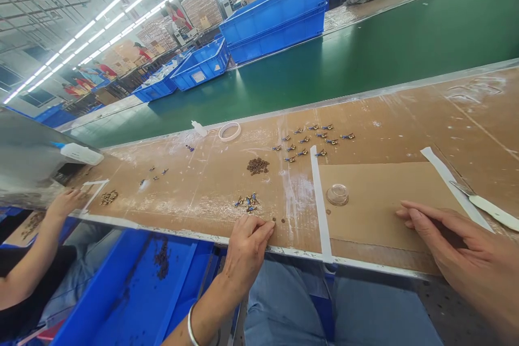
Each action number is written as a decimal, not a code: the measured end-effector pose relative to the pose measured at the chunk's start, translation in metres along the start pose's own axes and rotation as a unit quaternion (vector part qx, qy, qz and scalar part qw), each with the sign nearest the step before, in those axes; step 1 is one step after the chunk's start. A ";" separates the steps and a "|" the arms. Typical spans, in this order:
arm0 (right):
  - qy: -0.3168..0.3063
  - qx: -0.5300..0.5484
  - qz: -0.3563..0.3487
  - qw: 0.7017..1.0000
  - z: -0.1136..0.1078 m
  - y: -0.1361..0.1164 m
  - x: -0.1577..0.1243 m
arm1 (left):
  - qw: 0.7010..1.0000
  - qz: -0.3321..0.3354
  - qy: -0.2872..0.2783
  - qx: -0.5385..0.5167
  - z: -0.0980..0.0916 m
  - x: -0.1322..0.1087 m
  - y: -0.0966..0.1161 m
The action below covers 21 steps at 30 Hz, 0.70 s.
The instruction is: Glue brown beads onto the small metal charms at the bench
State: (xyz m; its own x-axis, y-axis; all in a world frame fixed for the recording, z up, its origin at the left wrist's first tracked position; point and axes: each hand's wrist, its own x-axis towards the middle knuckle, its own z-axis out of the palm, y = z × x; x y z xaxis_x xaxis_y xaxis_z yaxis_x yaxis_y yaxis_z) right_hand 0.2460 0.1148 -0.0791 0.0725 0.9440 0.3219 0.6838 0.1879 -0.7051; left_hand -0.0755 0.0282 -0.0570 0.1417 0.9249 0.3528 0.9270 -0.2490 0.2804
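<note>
My left hand (pixel 249 243) rests at the table's front edge, its fingers bunched with the tips down on the surface. Whatever they may hold is hidden. Right by the fingertips lie two small dark brown pieces (pixel 283 221). Behind the hand sits a small cluster of blue-and-gold figures (pixel 249 203), and farther back a heap of brown ring-like pieces (pixel 258 166). My right hand (pixel 454 235) hovers over a cardboard sheet (pixel 377 189), fingers stretched out, with nothing visible in them. A round clear dish (pixel 337 194) stands on the sheet's left part.
More blue-and-gold figures (pixel 308 140) lie spread behind the sheet. A white-handled knife (pixel 492 211) is at right, a tape roll (pixel 230 131) and small bottle (pixel 199 128) at back. Beyond runs a green conveyor (pixel 365 54) with blue crates (pixel 279 11). A co-worker's hand (pixel 65 203) is at left.
</note>
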 end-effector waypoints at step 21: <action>0.009 -0.012 -0.049 0.999 -0.004 -0.007 0.004 | 0.996 0.058 0.017 0.061 0.008 0.005 0.012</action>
State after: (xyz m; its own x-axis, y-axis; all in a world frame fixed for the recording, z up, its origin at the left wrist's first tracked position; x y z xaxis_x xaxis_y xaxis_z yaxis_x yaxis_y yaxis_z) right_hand 0.2448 0.1158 -0.0705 0.0171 0.9161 0.4005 0.7052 0.2729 -0.6543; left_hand -0.0609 0.0323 -0.0592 0.2410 0.8813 0.4064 0.9404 -0.3155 0.1265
